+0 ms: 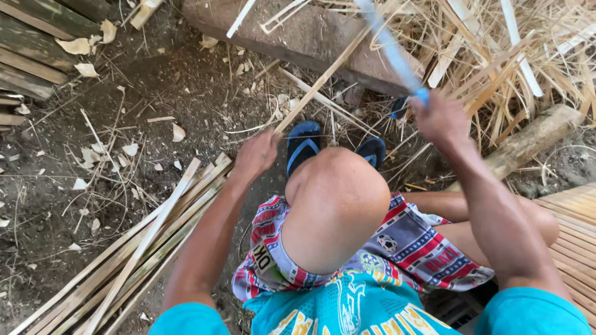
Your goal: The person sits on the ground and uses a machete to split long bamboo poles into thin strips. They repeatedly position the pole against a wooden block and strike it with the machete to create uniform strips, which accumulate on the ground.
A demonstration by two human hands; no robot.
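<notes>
**Bamboo splitting on a dirt yard**

Dirt ground (186, 93), littered with chips and shavings. Near, at 7 o'clock: bundle of split bamboo strips (133, 254). Centre: raised knee, blue sandals (304, 144) beyond. Left hand (256, 155), at 11 o'clock from the knee, closed around the lower end of a bamboo strip (323, 79). Right hand (442, 121), at 1 o'clock, fist clenched on a blurred blue-handled blade (391, 46). Far, at 12 o'clock: stone block (304, 37), straw-like offcuts (515, 49).
</notes>
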